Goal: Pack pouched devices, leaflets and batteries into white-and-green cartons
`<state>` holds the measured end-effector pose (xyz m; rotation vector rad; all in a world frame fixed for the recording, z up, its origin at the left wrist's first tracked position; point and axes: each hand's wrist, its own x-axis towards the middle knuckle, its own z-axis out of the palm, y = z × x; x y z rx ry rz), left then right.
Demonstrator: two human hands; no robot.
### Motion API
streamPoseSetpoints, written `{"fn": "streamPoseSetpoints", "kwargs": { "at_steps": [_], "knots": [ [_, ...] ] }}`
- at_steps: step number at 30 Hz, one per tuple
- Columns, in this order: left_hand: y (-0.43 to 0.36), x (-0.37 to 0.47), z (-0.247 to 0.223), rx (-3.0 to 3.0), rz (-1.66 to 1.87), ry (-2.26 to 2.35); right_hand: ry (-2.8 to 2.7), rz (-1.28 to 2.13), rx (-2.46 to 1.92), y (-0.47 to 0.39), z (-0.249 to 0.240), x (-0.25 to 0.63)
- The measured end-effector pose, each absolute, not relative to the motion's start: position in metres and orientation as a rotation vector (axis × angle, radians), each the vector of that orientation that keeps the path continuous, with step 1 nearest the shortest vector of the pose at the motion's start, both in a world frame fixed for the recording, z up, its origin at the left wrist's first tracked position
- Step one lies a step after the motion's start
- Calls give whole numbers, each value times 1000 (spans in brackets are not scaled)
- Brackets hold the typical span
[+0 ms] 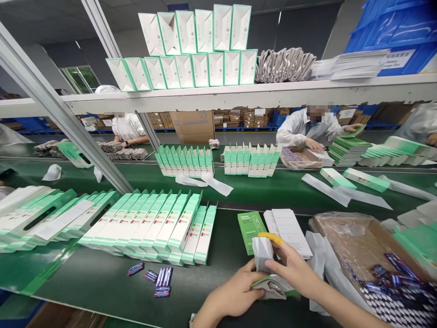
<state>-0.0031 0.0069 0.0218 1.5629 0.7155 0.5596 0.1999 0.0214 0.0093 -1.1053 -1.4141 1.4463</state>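
Note:
My left hand (235,291) is closed around a green-and-white carton (278,291) with a dark printed picture on its side, held low over the bench. Between the thumb and fingers of my right hand (293,266), a small white wrapped packet (262,253) stands upright, right at the carton's upper end. What the packet contains is hidden. A yellow cover (271,238) sits on one of my right fingers. Just beyond my hands lie a green booklet (251,228) and a stack of white leaflets (287,232).
Several batteries (163,280) lie on the dark bench, left of my hands. Behind them lean rows of green-and-white boxes (146,223). A battery tray (355,228) is at right, beside white wrapping (324,259). Across the belt (259,187), a co-worker (303,130) handles booklets. Overhead runs a shelf (290,93).

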Motion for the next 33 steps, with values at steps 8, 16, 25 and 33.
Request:
{"fn": "streamPoseSetpoints", "kwargs": {
  "at_steps": [8,16,25,33],
  "knots": [
    [21,-4,-22,500,1104,968,-1063,1201,-1182,47,40,245],
    [18,20,-17,547,1034,898,-1532,1166,-1335,35,20,180],
    [14,29,-25,494,1054,782,-1377,1024,-1283,37,-38,180],
    [10,34,-14,1237,997,1085,-1226,1226,-1223,16,-50,157]
  ]
}}
